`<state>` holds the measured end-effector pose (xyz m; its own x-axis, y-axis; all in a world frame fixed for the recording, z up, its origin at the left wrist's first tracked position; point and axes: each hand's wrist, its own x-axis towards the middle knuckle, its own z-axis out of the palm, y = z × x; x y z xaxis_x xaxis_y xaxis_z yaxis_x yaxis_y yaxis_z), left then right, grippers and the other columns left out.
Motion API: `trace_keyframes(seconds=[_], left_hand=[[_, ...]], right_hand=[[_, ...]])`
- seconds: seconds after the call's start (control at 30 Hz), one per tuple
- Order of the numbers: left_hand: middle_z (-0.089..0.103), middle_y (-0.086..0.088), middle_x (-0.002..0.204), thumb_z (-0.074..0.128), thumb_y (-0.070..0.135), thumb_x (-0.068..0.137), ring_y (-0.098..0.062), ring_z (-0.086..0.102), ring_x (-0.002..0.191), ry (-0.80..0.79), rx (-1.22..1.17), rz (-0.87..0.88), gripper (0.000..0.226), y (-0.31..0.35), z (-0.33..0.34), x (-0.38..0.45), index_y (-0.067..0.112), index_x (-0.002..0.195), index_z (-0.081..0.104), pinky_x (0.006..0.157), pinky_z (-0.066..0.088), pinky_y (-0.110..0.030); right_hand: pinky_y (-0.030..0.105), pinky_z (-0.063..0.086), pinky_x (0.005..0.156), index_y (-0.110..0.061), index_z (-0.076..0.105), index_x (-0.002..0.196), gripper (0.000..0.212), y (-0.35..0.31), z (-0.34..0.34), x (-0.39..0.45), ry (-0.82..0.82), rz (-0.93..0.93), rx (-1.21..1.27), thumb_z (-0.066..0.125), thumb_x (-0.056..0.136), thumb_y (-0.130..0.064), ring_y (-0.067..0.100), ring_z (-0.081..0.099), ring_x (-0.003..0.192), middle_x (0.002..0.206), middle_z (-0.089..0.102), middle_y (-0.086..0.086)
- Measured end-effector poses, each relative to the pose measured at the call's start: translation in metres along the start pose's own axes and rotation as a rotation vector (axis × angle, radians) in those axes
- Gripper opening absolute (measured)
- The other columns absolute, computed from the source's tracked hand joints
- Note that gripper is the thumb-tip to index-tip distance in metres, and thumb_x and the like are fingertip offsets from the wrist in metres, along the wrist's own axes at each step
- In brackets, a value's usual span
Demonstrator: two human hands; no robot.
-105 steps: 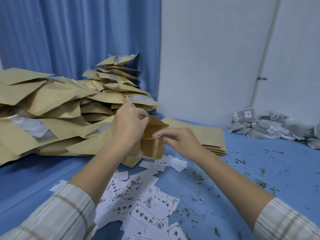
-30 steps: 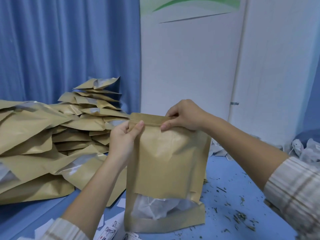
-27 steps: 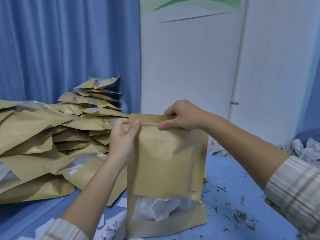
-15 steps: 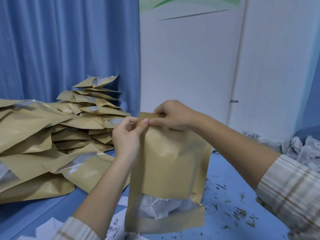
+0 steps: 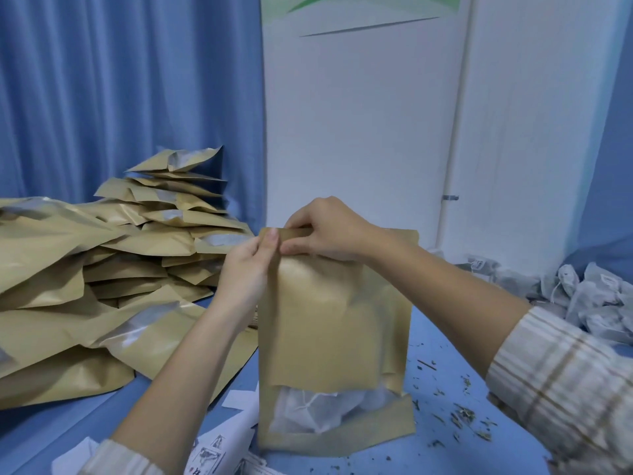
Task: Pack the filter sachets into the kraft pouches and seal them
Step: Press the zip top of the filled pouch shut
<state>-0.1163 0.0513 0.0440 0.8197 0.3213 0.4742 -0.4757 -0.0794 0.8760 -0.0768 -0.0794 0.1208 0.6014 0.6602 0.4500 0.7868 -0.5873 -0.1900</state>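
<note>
Kraft pouch (image 5: pixel 334 323), sachets (image 5: pixel 310 409) showing below my fingers; my left hand (image 5: pixel 245 272) and right hand (image 5: pixel 325 229) pinch its top strip, sealing unfinished.

Both hands (image 5: pixel 294 248) pinching the top edge of an upright kraft pouch (image 5: pixel 332 323), sachets (image 5: pixel 308 411) inside.
</note>
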Motion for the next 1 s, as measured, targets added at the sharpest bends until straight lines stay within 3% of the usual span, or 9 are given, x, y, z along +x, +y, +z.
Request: trace_keyframes(seconds=[0.07, 0.2, 0.3, 0.4, 0.53, 0.63, 0.8, 0.9, 1.0], left_hand=[[0.068, 0.010, 0.075, 0.046, 0.033, 0.098, -0.006, 0.060, 0.076, 0.067, 0.073, 0.047, 0.031, -0.002, -0.007, 0.001, 0.018, 0.085, 0.070, 0.072, 0.045, -0.023], [0.065, 0.017, 0.060, 0.048, 0.031, 0.098, 0.010, 0.055, 0.057, 0.124, 0.134, 0.142, 0.031, -0.003, -0.008, -0.001, 0.024, 0.075, 0.067, 0.054, 0.041, -0.007], [0.064, 0.013, 0.066, 0.048, 0.032, 0.097, 0.010, 0.053, 0.058, 0.163, 0.148, 0.170, 0.030, -0.001, -0.006, -0.002, 0.028, 0.074, 0.067, 0.056, 0.040, -0.008], [0.064, 0.017, 0.063, 0.048, 0.033, 0.097, 0.009, 0.054, 0.061, 0.174, 0.155, 0.186, 0.029, -0.002, -0.012, -0.001, 0.028, 0.075, 0.066, 0.058, 0.040, -0.009], [0.065, 0.002, 0.077, 0.051, 0.034, 0.095, -0.009, 0.054, 0.074, 0.156, 0.098, 0.166, 0.026, -0.002, -0.011, -0.004, 0.023, 0.077, 0.066, 0.067, 0.042, -0.023], [0.071, 0.011, 0.073, 0.069, 0.035, 0.077, -0.001, 0.064, 0.070, 0.087, 0.027, 0.141, 0.013, 0.000, -0.007, -0.008, 0.023, 0.081, 0.066, 0.060, 0.047, -0.013], [0.072, 0.016, 0.073, 0.074, 0.018, 0.079, 0.003, 0.067, 0.069, 0.144, 0.064, 0.173, 0.009, -0.004, -0.010, -0.004, 0.021, 0.080, 0.066, 0.059, 0.047, -0.007], [0.074, 0.011, 0.077, 0.074, 0.018, 0.078, -0.005, 0.070, 0.077, 0.151, 0.028, 0.147, 0.009, -0.006, -0.011, -0.001, 0.021, 0.082, 0.066, 0.067, 0.050, -0.014], [0.074, 0.011, 0.080, 0.073, 0.022, 0.075, -0.004, 0.069, 0.078, 0.143, 0.028, 0.158, 0.011, -0.005, -0.015, -0.001, 0.022, 0.085, 0.067, 0.064, 0.050, -0.013]], right_hand=[[0.034, 0.048, 0.073, -0.015, 0.071, 0.089, 0.036, 0.009, -0.006, -0.003, -0.047, 0.044, -0.047, 0.073, 0.072, -0.047, 0.017, 0.059, 0.080, 0.079, 0.067, 0.001], [0.032, 0.048, 0.073, -0.016, 0.072, 0.085, 0.026, 0.020, -0.010, -0.008, -0.009, 0.030, -0.008, 0.075, 0.073, -0.039, 0.016, 0.060, 0.082, 0.082, 0.069, 0.001], [0.034, 0.051, 0.075, -0.022, 0.074, 0.083, 0.026, 0.021, -0.010, -0.009, 0.048, 0.036, 0.029, 0.077, 0.069, -0.044, 0.013, 0.061, 0.082, 0.081, 0.070, -0.003], [0.033, 0.047, 0.067, -0.016, 0.072, 0.076, 0.033, 0.035, -0.019, -0.013, 0.021, 0.073, 0.019, 0.075, 0.070, -0.049, 0.016, 0.058, 0.073, 0.071, 0.067, 0.001], [0.030, 0.048, 0.071, -0.018, 0.074, 0.076, 0.027, 0.045, -0.013, -0.020, 0.085, 0.073, 0.039, 0.074, 0.072, -0.045, 0.009, 0.060, 0.076, 0.072, 0.069, -0.007], [0.020, 0.043, 0.068, -0.022, 0.073, 0.080, 0.026, 0.051, -0.011, -0.022, 0.086, 0.063, 0.086, 0.074, 0.071, -0.046, 0.005, 0.059, 0.077, 0.075, 0.069, -0.009], [0.017, 0.027, 0.046, -0.013, 0.051, 0.054, 0.047, 0.071, -0.016, -0.032, 0.063, 0.081, 0.032, 0.073, 0.069, -0.051, 0.007, 0.033, 0.049, 0.044, 0.034, -0.009], [0.018, 0.030, 0.049, -0.013, 0.065, 0.063, 0.044, 0.075, -0.012, -0.033, 0.137, 0.095, 0.033, 0.072, 0.066, -0.056, 0.006, 0.041, 0.052, 0.049, 0.049, -0.007], [0.025, 0.024, 0.048, -0.021, 0.038, 0.049, 0.058, 0.077, -0.013, -0.036, 0.163, 0.087, -0.138, 0.053, 0.058, -0.076, 0.010, 0.035, 0.048, 0.044, 0.035, -0.004]])
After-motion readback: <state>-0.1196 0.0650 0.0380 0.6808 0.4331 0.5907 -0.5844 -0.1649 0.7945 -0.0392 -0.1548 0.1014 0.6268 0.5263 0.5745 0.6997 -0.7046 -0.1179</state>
